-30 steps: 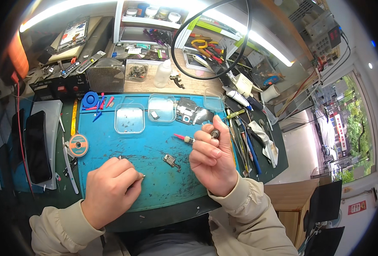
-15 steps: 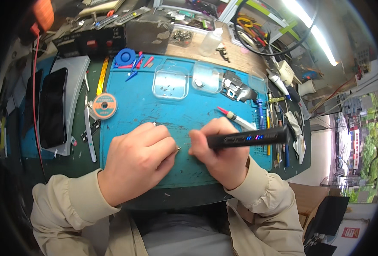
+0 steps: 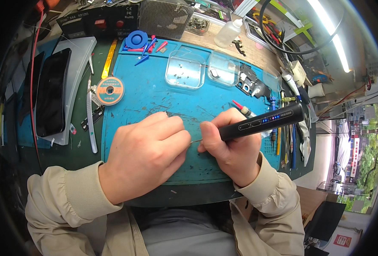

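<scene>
Above the blue mat (image 3: 142, 111), my left hand (image 3: 146, 153) is closed with its fingers curled in. A tiny bit of something metallic peeks out past its knuckles; the rest is hidden by the hand. My right hand (image 3: 233, 151) grips a black pen-shaped electric tool (image 3: 265, 122) with small lit blue and red lights on its side. The tool tilts up to the right. From its lower end a thin shaft (image 3: 196, 141) points left, close to the fingers of my left hand; I cannot tell whether it touches what they hold.
Two clear trays (image 3: 184, 85) with tiny parts, a dark phone module (image 3: 253, 81), and a red-tipped syringe (image 3: 245, 110) lie beyond my hands. An orange-labelled spool (image 3: 110, 90), tweezers (image 3: 90, 121) and a black phone (image 3: 54, 91) lie left. A squeeze bottle (image 3: 228, 34) stands at the back.
My right hand has moved slightly right, and the tool's raised end now tips higher. The view has shifted a little. Its thin shaft now shows between my hands.
</scene>
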Tool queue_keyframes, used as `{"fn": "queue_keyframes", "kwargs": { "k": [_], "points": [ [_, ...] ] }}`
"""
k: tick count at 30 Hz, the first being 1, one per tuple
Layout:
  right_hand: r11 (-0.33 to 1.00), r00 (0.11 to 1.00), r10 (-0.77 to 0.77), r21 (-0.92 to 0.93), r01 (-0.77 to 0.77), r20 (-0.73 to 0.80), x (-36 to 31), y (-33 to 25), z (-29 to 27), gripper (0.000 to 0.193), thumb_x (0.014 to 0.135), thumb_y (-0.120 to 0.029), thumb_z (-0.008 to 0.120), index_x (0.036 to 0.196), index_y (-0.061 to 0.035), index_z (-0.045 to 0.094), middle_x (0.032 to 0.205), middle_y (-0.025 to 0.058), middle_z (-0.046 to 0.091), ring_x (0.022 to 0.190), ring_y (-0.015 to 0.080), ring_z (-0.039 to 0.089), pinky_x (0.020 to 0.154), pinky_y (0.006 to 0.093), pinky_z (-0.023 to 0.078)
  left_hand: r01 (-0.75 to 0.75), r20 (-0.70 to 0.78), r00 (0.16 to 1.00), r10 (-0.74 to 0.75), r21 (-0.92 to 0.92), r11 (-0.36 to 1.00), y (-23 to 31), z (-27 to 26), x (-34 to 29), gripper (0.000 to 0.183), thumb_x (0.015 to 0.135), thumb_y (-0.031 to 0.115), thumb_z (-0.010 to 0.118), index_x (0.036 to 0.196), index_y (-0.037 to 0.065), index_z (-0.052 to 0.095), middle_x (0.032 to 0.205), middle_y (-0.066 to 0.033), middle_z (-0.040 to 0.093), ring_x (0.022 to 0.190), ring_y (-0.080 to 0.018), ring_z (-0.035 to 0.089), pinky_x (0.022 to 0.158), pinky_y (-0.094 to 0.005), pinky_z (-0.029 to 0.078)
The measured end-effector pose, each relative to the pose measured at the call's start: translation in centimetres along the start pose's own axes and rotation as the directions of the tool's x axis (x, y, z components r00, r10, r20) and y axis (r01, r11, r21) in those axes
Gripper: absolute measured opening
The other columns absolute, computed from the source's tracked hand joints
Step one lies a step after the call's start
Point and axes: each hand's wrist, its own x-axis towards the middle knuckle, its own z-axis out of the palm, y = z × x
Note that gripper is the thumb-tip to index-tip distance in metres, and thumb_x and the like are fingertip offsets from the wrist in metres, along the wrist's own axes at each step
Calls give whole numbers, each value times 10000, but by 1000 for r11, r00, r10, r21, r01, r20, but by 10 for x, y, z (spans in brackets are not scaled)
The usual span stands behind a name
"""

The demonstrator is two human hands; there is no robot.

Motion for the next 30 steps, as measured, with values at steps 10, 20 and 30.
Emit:
{"fn": "queue_keyframes", "kwargs": {
  "k": [10,20,30],
  "points": [
    [1000,1000,23,16,-23,9,1,-3,-1,235,950,-171,838,817,-63,678,618,19,626,515,101,562,485,278,435,3,-1,1000,-3,9,1000,0,-1,1,181,729,15,805,808,72,653,834,-33,617,723,-245,598,580,-384,489],
    [999,999,36,22,-36,14,1,-2,-1,230,950,-168,837,815,-60,685,622,23,628,518,103,565,489,280,439,-6,-3,1000,6,14,1000,0,0,1,183,729,14,806,800,72,648,831,-32,616,716,-239,596,572,-383,486],
    [999,999,35,21,-35,8,1,-2,-1,220,946,-157,838,819,-57,689,630,25,631,521,108,565,493,283,442,-6,-1,1000,6,18,1000,0,0,1,179,730,16,806,797,72,650,830,-28,625,710,-236,597,571,-380,491]
  ]
}}
